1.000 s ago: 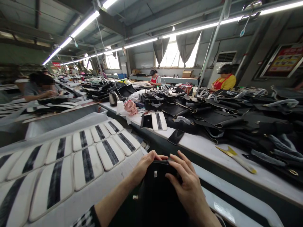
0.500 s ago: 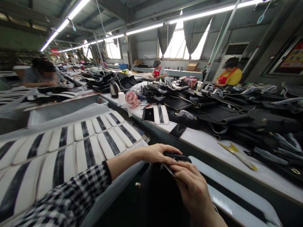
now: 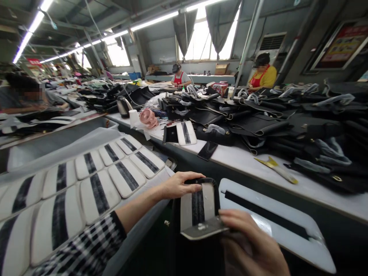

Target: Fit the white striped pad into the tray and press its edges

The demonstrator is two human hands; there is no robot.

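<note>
A black leather bag piece (image 3: 198, 253) is in front of me, with a small gold-coloured fitting on its left side. At its top a pale panel (image 3: 186, 210) with a dark lengthwise stripe shows inside a raised black rim. My left hand (image 3: 184, 184) pinches the far left of that rim, thumb over the edge and fingers behind. Close to the near right corner, my right hand (image 3: 253, 239) grips the folded-up near edge, its fingertips on the edge; the hand is partly blurred. The bag's lower part is lost in dark shadow.
Striped pale panels (image 3: 128, 178) lie in rows at left. A long white slotted plate (image 3: 267, 199) is at right. On the bench beyond are a phone (image 3: 207, 150), a pink fan (image 3: 148, 118), a kettle (image 3: 124, 107) and piled black bags (image 3: 261, 124). Several people work around.
My hands have moved apart, the right one drawing toward me and down. The pale striped panel, covered before, now shows between them. The whole view has shifted a little to the right.
</note>
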